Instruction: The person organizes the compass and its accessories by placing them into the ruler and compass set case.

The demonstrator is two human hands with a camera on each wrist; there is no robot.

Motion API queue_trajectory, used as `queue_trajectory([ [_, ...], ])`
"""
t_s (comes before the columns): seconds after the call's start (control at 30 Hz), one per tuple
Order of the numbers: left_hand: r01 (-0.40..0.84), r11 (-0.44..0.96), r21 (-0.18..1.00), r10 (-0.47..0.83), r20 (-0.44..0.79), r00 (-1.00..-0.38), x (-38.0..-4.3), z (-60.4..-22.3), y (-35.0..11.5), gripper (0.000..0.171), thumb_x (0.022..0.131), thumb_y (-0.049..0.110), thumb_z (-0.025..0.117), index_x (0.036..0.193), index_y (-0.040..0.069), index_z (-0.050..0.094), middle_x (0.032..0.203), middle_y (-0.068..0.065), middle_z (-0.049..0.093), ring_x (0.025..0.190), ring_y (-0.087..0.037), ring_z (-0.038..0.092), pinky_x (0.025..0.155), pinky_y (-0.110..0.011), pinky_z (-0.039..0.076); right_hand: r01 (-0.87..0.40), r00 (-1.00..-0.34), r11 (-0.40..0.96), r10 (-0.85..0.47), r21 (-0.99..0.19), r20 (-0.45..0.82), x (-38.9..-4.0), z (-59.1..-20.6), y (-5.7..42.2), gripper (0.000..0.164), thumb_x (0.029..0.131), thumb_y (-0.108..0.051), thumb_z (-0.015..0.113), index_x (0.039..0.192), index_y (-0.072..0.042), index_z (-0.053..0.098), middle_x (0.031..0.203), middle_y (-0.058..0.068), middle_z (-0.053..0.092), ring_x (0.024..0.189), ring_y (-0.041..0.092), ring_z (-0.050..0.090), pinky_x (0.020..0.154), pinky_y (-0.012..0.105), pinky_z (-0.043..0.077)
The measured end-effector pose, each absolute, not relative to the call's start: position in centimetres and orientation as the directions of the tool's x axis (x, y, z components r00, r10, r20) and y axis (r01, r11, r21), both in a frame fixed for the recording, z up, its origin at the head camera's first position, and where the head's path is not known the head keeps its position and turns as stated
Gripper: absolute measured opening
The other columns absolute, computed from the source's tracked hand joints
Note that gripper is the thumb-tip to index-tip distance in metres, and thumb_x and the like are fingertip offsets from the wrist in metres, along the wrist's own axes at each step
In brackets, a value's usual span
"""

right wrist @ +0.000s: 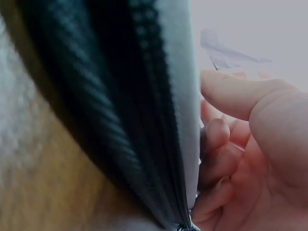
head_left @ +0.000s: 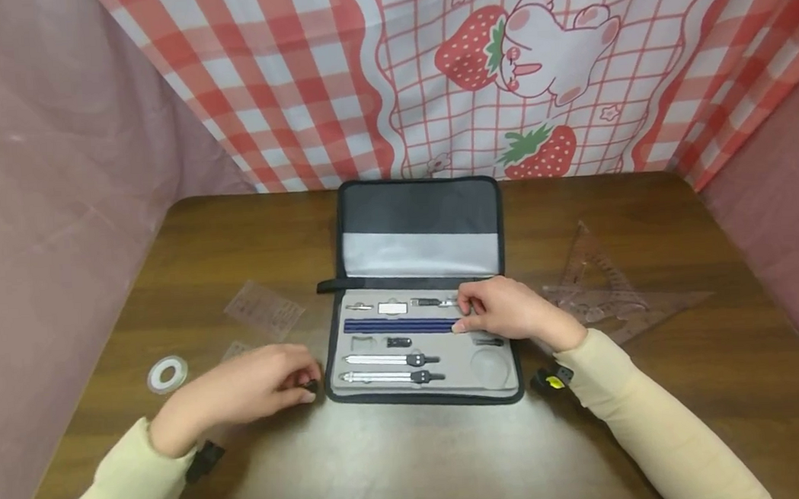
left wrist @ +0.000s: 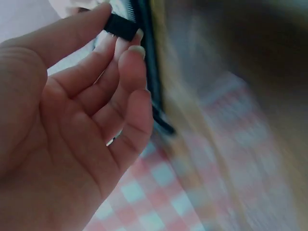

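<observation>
An open zip case (head_left: 429,396) lies on the table with a grey moulded tray facing up. Blue pencils (head_left: 397,325) cross the tray, above two silver compasses (head_left: 386,360). My right hand (head_left: 506,308) is over the tray's upper right, its thumb at the pencils' right ends and its fingers beside a black-and-silver pen-like piece (head_left: 430,302). Whether it grips anything is hidden. Left of the case, my left hand (head_left: 257,384) pinches a small black block (left wrist: 121,27) between thumb and fingertips. In the right wrist view, the case's zipped edge (right wrist: 120,110) hides part of my right fingers (right wrist: 219,134).
Clear set squares (head_left: 623,308) lie right of the case. To the left are a clear plastic template (head_left: 264,310) and a round white ring (head_left: 167,374). A white eraser (head_left: 392,308) and small black piece (head_left: 398,342) sit in the tray. A checked curtain (head_left: 280,96) hangs behind.
</observation>
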State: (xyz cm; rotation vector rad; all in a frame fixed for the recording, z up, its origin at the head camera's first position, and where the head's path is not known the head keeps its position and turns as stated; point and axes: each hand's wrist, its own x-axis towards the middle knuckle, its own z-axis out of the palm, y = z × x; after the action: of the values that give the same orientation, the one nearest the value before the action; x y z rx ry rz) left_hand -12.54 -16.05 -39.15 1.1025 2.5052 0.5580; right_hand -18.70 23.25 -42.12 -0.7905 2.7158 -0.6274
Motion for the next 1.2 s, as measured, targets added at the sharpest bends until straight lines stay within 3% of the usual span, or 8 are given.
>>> queue_trajectory([
  [0.2, 0.642, 0.45, 0.621, 0.849, -0.074, -0.524, -15.3, -39.4, -11.2, 0.02, 0.095, 0.017, 0.069, 0.114, 0.011, 0.068, 0.09, 0.01, 0.055, 0.076, -0.005, 0.052, 0.068, -0.025, 0.048, -0.462, -0.806, 0.741, -0.58, -0.487, -0.117, -18.7, -42.0, 23.4, 0.024, 0.09, -0.038, 0.074, 0.084, -0.023, 0.056, 0.061, -0.008, 0.045, 0.054, 0.01, 0.043, 0.055, 0.029, 0.033],
  [0.3, 0.573, 0.324, 0.753, 0.894, -0.046, -0.446, -16.4, -39.7, -9.5, 0.025, 0.098, 0.019, 0.066, 0.121, 0.011, 0.066, 0.094, 0.009, 0.059, 0.08, -0.008, 0.055, 0.071, -0.027, 0.05, -0.461, -0.803, 0.738, -0.583, -0.493, -0.121, -18.7, -42.1, 23.3, 0.024, 0.09, -0.038, 0.074, 0.084, -0.023, 0.057, 0.062, -0.008, 0.045, 0.054, 0.01, 0.043, 0.054, 0.029, 0.032],
  [0.37, 0.514, 0.279, 0.811, 0.904, -0.042, -0.426, -16.9, -39.9, -8.8, 0.025, 0.098, 0.019, 0.065, 0.122, 0.013, 0.067, 0.096, 0.009, 0.062, 0.081, -0.01, 0.057, 0.072, -0.028, 0.05, -0.464, -0.801, 0.734, -0.587, -0.496, -0.119, -18.7, -42.1, 23.1, 0.024, 0.09, -0.039, 0.074, 0.084, -0.023, 0.057, 0.062, -0.008, 0.045, 0.054, 0.01, 0.043, 0.054, 0.028, 0.032],
  [0.5, 0.528, 0.331, 0.782, 0.874, -0.044, -0.483, -17.6, -40.0, -8.2, 0.019, 0.095, 0.022, 0.07, 0.114, 0.017, 0.072, 0.091, 0.01, 0.062, 0.078, -0.01, 0.057, 0.07, -0.029, 0.049, -0.472, -0.802, 0.733, -0.588, -0.49, -0.107, -18.8, -42.2, 23.0, 0.025, 0.089, -0.039, 0.075, 0.084, -0.023, 0.057, 0.062, -0.009, 0.045, 0.054, 0.009, 0.043, 0.054, 0.028, 0.033],
  [0.67, 0.645, 0.543, 0.537, 0.78, -0.038, -0.625, -18.7, -40.1, -8.4, 0.016, 0.088, 0.025, 0.078, 0.102, 0.021, 0.071, 0.081, 0.012, 0.057, 0.072, -0.008, 0.053, 0.066, -0.028, 0.046, -0.463, -0.811, 0.742, -0.576, -0.485, -0.106, -18.7, -42.1, 23.4, 0.025, 0.089, -0.039, 0.075, 0.083, -0.024, 0.057, 0.061, -0.009, 0.045, 0.053, 0.009, 0.043, 0.053, 0.029, 0.033],
  [0.8, 0.651, 0.643, 0.404, 0.729, -0.065, -0.681, -19.1, -40.0, -8.8, 0.019, 0.083, 0.027, 0.083, 0.095, 0.021, 0.069, 0.08, 0.01, 0.058, 0.072, -0.008, 0.052, 0.064, -0.029, 0.044, -0.453, -0.814, 0.745, -0.57, -0.489, -0.115, -18.6, -42.0, 23.6, 0.025, 0.089, -0.039, 0.076, 0.083, -0.023, 0.057, 0.061, -0.008, 0.045, 0.053, 0.01, 0.043, 0.054, 0.029, 0.032],
  [1.2, 0.636, 0.636, 0.436, 0.748, -0.146, -0.648, -19.0, -40.2, -8.8, 0.022, 0.077, 0.028, 0.088, 0.089, 0.023, 0.072, 0.081, 0.011, 0.058, 0.075, -0.008, 0.053, 0.066, -0.028, 0.045, -0.456, -0.813, 0.741, -0.573, -0.492, -0.109, -18.8, -42.1, 23.6, 0.026, 0.088, -0.039, 0.076, 0.082, -0.024, 0.056, 0.061, -0.008, 0.046, 0.053, 0.009, 0.043, 0.053, 0.028, 0.032],
])
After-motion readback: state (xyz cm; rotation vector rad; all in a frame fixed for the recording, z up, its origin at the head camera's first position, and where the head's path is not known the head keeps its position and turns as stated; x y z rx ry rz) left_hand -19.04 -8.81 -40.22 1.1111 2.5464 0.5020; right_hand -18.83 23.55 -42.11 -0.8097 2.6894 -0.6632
